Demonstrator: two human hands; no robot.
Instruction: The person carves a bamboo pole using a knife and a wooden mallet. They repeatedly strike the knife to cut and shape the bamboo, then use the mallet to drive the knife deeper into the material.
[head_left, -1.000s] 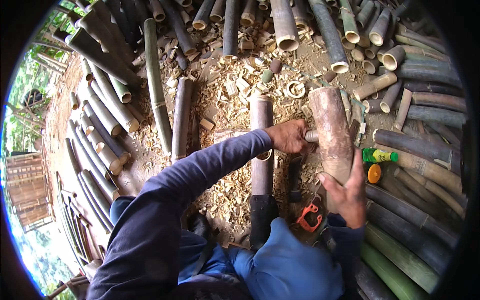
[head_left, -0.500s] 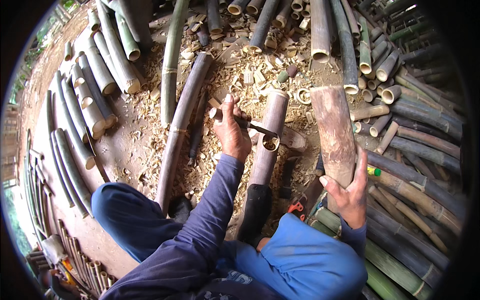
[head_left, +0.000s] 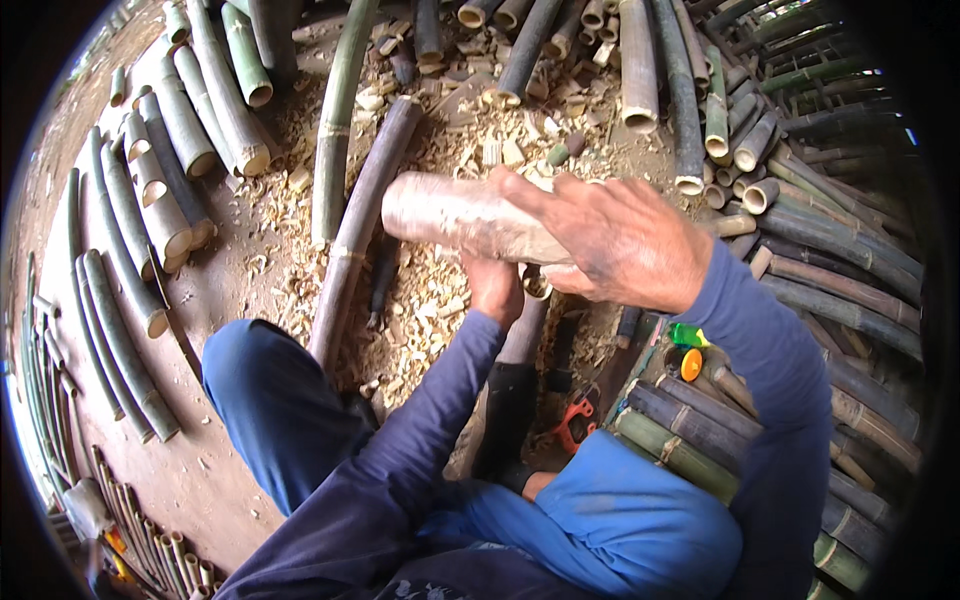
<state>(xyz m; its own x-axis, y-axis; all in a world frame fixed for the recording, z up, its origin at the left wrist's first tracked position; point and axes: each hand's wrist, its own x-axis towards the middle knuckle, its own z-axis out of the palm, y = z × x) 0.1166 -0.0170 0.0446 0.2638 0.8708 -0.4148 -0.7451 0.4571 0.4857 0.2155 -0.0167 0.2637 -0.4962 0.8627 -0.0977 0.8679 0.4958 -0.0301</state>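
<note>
My right hand (head_left: 625, 240) is wrapped round the narrower end of a thick, pale, club-like wooden mallet (head_left: 450, 212), which is blurred and lies crosswise above my left hand (head_left: 492, 290). Most of the left hand's fingers are hidden under the mallet. The chisel they gripped a moment ago is covered from view as well. Below both hands runs a brown bamboo tube (head_left: 523, 332), with a cut hole (head_left: 538, 286) partly showing beside the left hand. My foot in a black sock (head_left: 508, 410) rests against the tube's near end.
Pale wood chips (head_left: 415, 325) litter the ground. A long bamboo pole (head_left: 350, 245) lies left of my hands. Bamboo tubes (head_left: 855, 320) are piled at the right, and more (head_left: 185, 120) lie at the left. A red-handled tool (head_left: 577, 425) and a green bottle (head_left: 688, 335) are near my right knee.
My right hand has swung the mallet up and left, from upright at the right to crosswise over my left hand. The chisel and much of the tube are now covered.
</note>
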